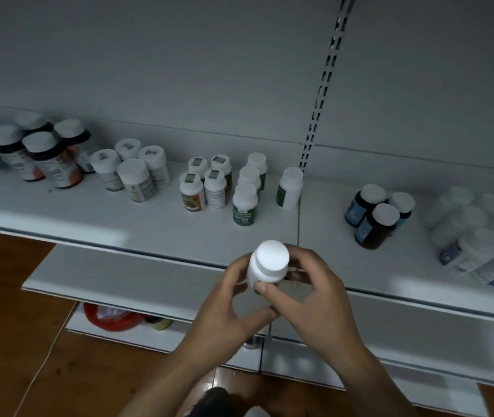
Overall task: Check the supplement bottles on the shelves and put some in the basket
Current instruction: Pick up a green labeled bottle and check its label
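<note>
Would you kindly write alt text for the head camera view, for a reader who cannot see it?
Both hands, left hand and right hand, hold a white-capped bottle upright in front of a white shelf. Small clusters of supplement bottles stand along it, and a red basket sits on a lower shelf.

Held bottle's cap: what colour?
White; the cap of the held bottle shows best in the head view.

No legible text on the blurred bottle labels or cap stickers
</note>
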Tool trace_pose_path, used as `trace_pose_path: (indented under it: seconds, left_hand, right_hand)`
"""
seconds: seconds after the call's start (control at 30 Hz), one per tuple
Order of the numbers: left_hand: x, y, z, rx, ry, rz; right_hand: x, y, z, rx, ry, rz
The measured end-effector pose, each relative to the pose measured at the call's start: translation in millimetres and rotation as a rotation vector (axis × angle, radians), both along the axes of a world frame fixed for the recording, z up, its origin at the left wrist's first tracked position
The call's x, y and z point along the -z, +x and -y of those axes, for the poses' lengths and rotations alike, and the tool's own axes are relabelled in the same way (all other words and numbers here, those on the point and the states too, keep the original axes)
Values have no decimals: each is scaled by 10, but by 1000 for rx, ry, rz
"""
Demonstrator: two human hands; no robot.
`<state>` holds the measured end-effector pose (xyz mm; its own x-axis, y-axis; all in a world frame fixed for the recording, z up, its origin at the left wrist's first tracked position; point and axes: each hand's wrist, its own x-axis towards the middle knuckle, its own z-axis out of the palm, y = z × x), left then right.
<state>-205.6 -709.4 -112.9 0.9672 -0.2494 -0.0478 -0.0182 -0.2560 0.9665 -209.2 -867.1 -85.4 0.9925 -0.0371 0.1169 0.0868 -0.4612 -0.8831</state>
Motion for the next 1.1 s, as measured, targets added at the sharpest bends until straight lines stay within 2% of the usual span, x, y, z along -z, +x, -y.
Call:
trace_pose_path:
  seconds: [0.17,0.3,0.37,0.43,0.53,0.67,0.9,1.1]
  left_hand:
    - [-191,69,-121,-91,-66,239]
    - [-402,91,-279,-44,-126,394]
    - [-427,114,-338,-16,-139,401]
    - [-397,111,-396,13,-172,334]
    - [-300,71,-508,58,-147,252]
    - [-154,21,-663,67,-59,202]
    - [-215,7,-881,-19,-52,212]
    - [-503,45,-708,-7,-242,340]
  right_hand:
    - [-307,-93,-213,-30,-51,262]
    - [-548,-213,-403,-26,-65,418]
    - [-594,-225,-468,-9,-74,450]
    - [-580,-237,-527,11,-73,435]
    - [-461,-265,-603,41,15,357]
    - [-184,-291,-624,38,349,77]
    - [-86,-203,-619,34,509,-164]
    - [-52,-97,-584,-164,1067,-388]
